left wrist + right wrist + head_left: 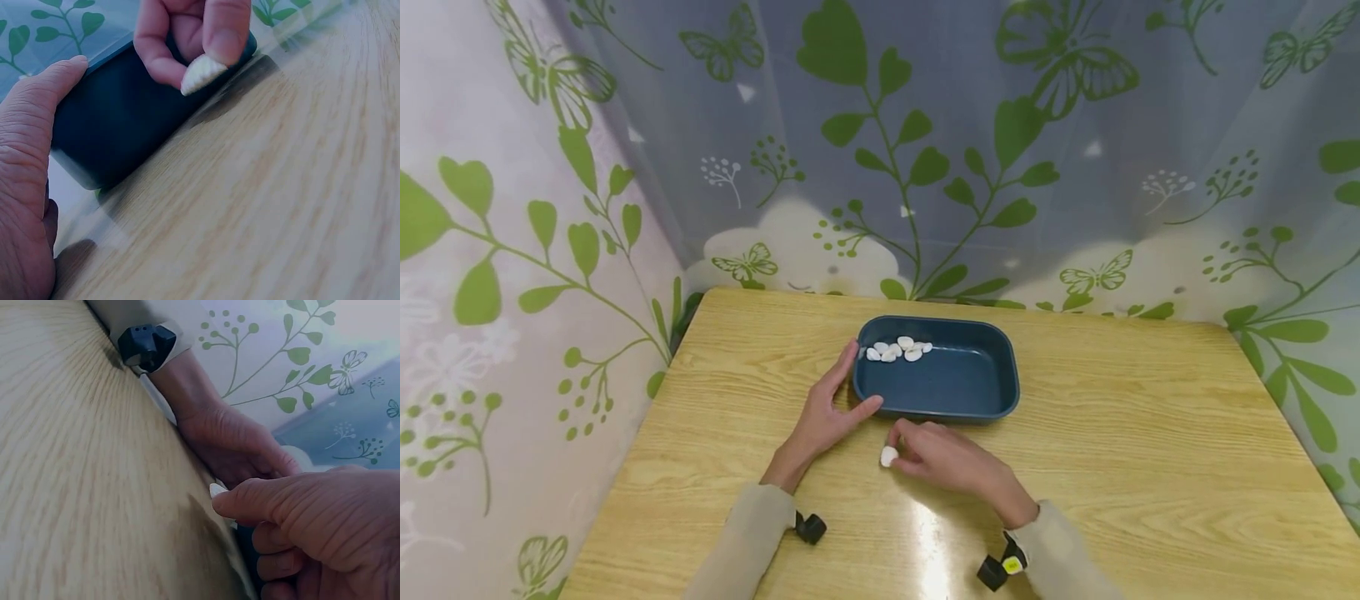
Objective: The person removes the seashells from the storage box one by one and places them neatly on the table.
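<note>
A white ridged seashell point(888, 456) is pinched between the thumb and fingers of my right hand point(951, 460), just in front of the tray's near side. The left wrist view shows the ridges of this seashell point(203, 74) close up. My left hand point(826, 421) rests against the left end of a dark blue rectangular tray point(940, 415), its thumb at the near rim and its extended fingers along the left side. Inside the tray, several white shells point(895, 350) lie grouped toward the far left. In the right wrist view, only the edge of the pinched seashell point(217, 489) shows past my thumb.
The tray stands on a light wood-grain table point(1150, 433), near its back edge. Behind and to the left hang curtains point(925, 150) printed with green leaves and butterflies. Black wrist devices point(810, 528) are strapped at both sleeves.
</note>
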`<state>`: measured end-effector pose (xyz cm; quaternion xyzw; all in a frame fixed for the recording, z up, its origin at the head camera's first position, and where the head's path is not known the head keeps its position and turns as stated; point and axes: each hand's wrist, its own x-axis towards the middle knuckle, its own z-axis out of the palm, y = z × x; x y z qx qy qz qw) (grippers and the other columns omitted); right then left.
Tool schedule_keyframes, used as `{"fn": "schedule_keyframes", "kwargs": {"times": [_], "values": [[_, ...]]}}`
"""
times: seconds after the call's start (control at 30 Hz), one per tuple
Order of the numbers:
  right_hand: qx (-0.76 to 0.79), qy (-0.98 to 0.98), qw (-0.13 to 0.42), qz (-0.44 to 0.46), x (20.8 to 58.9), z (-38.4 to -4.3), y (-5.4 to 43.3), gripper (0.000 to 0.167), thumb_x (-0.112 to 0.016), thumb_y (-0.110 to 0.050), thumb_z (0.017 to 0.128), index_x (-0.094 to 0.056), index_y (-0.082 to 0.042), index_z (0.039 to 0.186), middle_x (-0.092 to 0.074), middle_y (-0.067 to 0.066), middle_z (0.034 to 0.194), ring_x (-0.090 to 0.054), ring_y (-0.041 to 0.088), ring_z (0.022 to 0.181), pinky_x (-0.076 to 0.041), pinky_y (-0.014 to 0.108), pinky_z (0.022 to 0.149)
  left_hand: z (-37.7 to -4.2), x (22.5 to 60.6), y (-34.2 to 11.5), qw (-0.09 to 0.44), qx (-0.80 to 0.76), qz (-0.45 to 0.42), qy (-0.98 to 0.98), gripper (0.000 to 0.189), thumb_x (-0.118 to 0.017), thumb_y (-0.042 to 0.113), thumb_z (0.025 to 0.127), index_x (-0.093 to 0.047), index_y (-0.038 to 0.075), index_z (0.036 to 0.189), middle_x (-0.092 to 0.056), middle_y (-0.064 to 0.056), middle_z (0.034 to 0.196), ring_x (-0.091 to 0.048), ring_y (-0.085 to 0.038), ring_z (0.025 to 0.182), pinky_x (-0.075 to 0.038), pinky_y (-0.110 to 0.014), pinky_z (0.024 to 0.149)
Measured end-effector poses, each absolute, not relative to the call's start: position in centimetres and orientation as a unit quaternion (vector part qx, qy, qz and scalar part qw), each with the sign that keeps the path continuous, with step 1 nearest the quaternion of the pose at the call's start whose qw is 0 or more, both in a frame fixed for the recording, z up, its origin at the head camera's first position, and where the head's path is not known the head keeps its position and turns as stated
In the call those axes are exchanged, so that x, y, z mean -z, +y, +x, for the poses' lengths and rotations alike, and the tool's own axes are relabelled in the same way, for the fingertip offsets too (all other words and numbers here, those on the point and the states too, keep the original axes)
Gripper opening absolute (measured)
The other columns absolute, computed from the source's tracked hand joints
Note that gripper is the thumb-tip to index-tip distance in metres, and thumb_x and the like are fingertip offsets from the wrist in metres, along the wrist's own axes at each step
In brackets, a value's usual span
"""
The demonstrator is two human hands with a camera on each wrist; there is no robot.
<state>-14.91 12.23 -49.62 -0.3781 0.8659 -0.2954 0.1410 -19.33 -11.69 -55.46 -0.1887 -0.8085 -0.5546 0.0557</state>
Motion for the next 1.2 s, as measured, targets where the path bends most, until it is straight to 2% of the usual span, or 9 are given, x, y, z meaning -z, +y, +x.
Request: {"fn": "schedule_keyframes", "kwargs": {"times": [0.3,0.57,0.77,1.1,1.2], "values": [[0.281,0.876,0.134,-0.368,50.9,-15.4,12.1,0.014,-0.07,-0.016,0.102,-0.066,-0.009,0.113,-0.054,-0.013,0.073,-0.044,-0.002,0.06,-0.04,0.017,0.054,-19.0,54.9,-11.4,0.054,0.567,-0.184,-0.801,0.092,-0.081,0.013,0.093,-0.025,0.009,0.166,-0.023,-0.012,0.172,-0.019,-0.026,0.159,-0.02,-0.056,0.128],[0.279,0.877,0.136,-0.367,51.1,-15.7,12.0,0.015,-0.069,-0.017,0.102,-0.066,-0.01,0.115,-0.056,-0.013,0.075,-0.046,-0.002,0.061,-0.042,0.018,0.056,-19.3,55.4,-11.8,0.057,0.551,-0.187,-0.811,0.093,-0.081,0.028,0.094,-0.024,0.023,0.168,-0.024,-0.004,0.173,-0.021,-0.014,0.159,-0.023,-0.048,0.128],[0.28,0.878,0.134,-0.366,51.0,-15.6,12.1,0.014,-0.069,-0.017,0.102,-0.066,-0.011,0.114,-0.054,-0.013,0.073,-0.045,-0.001,0.06,-0.04,0.019,0.055,-19.3,55.4,-11.9,0.058,0.551,-0.194,-0.81,0.094,-0.08,0.038,0.093,-0.025,0.022,0.168,-0.024,-0.005,0.173,-0.022,-0.017,0.159,-0.024,-0.049,0.128],[0.279,0.877,0.141,-0.364,50.8,-15.4,12.1,0.013,-0.067,-0.019,0.103,-0.066,-0.013,0.114,-0.051,-0.014,0.068,-0.043,-0.002,0.056,-0.037,0.018,0.052,-19.2,55.6,-11.7,0.062,0.553,-0.189,-0.809,0.094,-0.083,0.022,0.092,-0.027,0.019,0.167,-0.025,-0.001,0.172,-0.023,-0.017,0.158,-0.024,-0.045,0.128],[0.28,0.876,0.148,-0.365,50.2,-15.2,12.1,0.013,-0.067,-0.018,0.103,-0.068,-0.012,0.114,-0.053,-0.015,0.067,-0.043,-0.003,0.056,-0.039,0.018,0.052,-19.1,55.2,-11.5,0.063,0.559,-0.187,-0.805,0.093,-0.083,0.016,0.091,-0.028,0.013,0.166,-0.026,-0.007,0.172,-0.023,-0.021,0.159,-0.023,-0.048,0.127]]}}
